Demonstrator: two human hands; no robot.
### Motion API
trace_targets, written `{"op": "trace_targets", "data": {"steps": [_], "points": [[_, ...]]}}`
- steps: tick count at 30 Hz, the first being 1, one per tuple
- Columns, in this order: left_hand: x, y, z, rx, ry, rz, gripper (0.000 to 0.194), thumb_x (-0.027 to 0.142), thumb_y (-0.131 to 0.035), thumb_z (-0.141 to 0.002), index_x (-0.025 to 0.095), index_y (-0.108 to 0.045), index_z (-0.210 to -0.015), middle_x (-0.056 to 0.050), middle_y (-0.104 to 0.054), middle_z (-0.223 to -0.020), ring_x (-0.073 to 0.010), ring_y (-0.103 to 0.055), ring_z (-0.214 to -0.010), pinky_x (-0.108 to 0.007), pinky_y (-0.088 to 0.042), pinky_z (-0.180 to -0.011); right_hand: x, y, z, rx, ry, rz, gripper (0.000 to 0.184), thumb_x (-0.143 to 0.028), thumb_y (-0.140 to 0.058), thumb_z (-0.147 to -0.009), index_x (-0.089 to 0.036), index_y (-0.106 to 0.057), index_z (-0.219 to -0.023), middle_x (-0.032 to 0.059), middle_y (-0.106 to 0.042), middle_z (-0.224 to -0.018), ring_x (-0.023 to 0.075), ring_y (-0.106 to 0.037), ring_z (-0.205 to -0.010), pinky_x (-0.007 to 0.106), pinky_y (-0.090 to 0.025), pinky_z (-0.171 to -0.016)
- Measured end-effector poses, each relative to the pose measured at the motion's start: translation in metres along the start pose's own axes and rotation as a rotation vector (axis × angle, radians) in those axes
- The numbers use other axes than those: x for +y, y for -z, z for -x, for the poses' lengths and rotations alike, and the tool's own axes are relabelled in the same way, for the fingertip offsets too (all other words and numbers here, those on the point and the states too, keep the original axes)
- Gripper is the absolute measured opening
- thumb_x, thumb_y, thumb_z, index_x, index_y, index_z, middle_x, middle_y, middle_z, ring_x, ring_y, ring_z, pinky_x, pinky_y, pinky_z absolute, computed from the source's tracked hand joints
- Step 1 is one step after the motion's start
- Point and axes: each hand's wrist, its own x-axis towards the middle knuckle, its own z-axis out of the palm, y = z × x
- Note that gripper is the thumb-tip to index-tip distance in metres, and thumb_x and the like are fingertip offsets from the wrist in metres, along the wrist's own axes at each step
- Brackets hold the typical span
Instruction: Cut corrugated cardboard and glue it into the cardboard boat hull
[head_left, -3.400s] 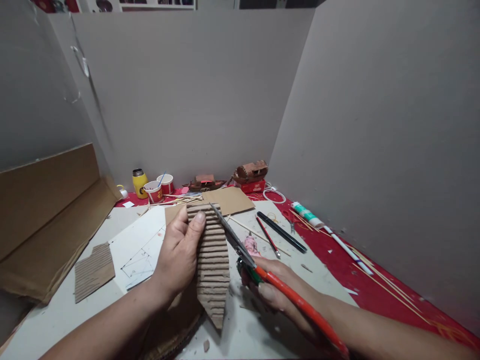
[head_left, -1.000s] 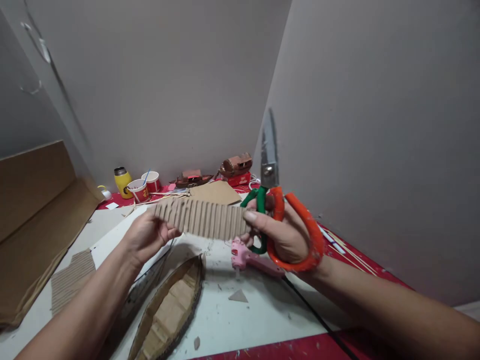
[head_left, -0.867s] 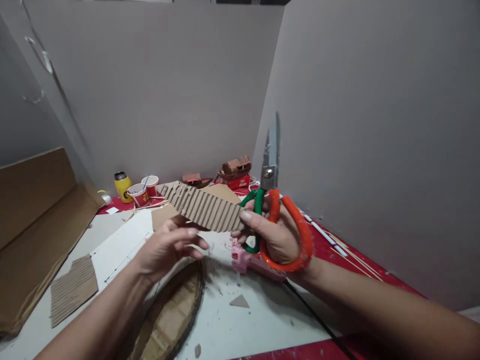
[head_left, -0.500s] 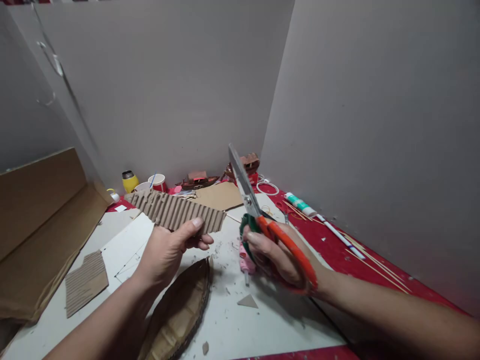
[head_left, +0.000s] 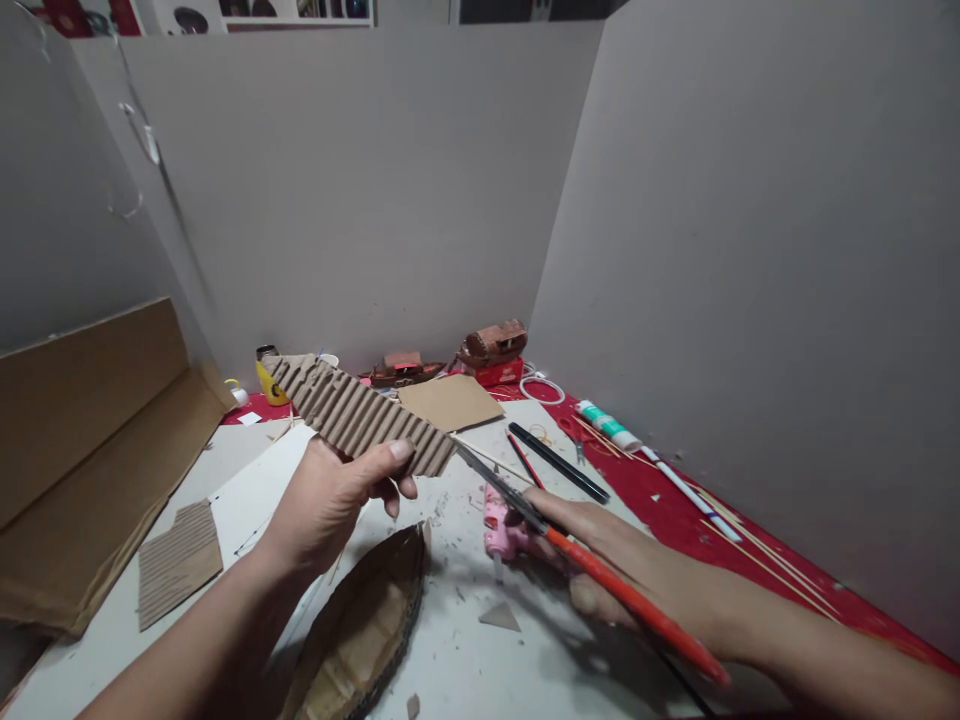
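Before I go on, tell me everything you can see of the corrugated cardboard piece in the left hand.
The corrugated cardboard piece is brown and elongated, with bare ridges running across it. Its left end tapers, and the ridges there look rough. Held above the white work surface, it slants down to the right. The left hand grips its near edge, thumb on top. The scissors point at its right end; whether they touch, I cannot tell.

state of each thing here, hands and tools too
left hand: closed on corrugated strip
right hand: gripping scissors
scissors: tips at strip's end, blade gap unclear
corrugated strip: raised, ridges showing
cardboard hull: open-topped, lying down
large cardboard: creased, one panel raised
yellow bottle: upright, partly hidden
pink glue gun: partly hidden
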Motion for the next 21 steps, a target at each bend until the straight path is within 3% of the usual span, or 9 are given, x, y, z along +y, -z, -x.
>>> {"op": "trace_targets", "data": {"steps": [5,10,15,21], "points": [[-0.004,-0.001,0.001,-0.021,-0.004,-0.057,0.015,0.025,-0.07,-0.079,0.015,-0.061,-0.073,0.0,-0.06,-0.066,-0.0107,-0.06,-0.057,-0.017,-0.044,-0.043,-0.012,0.001,-0.004,-0.01,0.006,0.014,0.056,-0.054,-0.066,-0.078,-0.02,-0.062,-0.123,0.0136,-0.067,-0.101,0.0288,-0.064,-0.091,0.04,-0.054,-0.078],[-0.004,-0.001,0.003,-0.042,0.0,-0.093,0.015,0.027,-0.069,-0.08,0.015,-0.062,-0.074,-0.001,-0.061,-0.063,-0.0118,-0.058,-0.056,-0.019,-0.044,-0.044,-0.027,0.001,-0.014,-0.045,0.049,0.009,0.034,-0.053,-0.057,-0.083,-0.022,-0.068,-0.092,0.0063,-0.062,-0.073,0.021,-0.058,-0.065,0.034,-0.052,-0.065],[-0.004,-0.001,0.002,-0.053,-0.009,-0.103,0.015,0.027,-0.069,-0.08,0.015,-0.063,-0.074,-0.002,-0.062,-0.065,-0.0117,-0.058,-0.056,-0.02,-0.045,-0.045,-0.03,0.0,-0.016,-0.052,0.084,0.003,0.039,-0.059,-0.05,-0.085,-0.023,-0.064,-0.083,0.0032,-0.057,-0.065,0.0177,-0.051,-0.056,0.03,-0.046,-0.054],[-0.005,0.0,0.002,-0.053,0.005,-0.108,0.015,0.028,-0.069,-0.08,0.014,-0.064,-0.074,-0.003,-0.063,-0.065,-0.0123,-0.059,-0.057,-0.02,-0.046,-0.046,-0.023,-0.004,-0.011,-0.071,0.069,0.016,0.046,-0.063,-0.047,-0.086,-0.021,-0.065,-0.089,0.006,-0.06,-0.072,0.0199,-0.055,-0.063,0.032,-0.048,-0.06]]}}
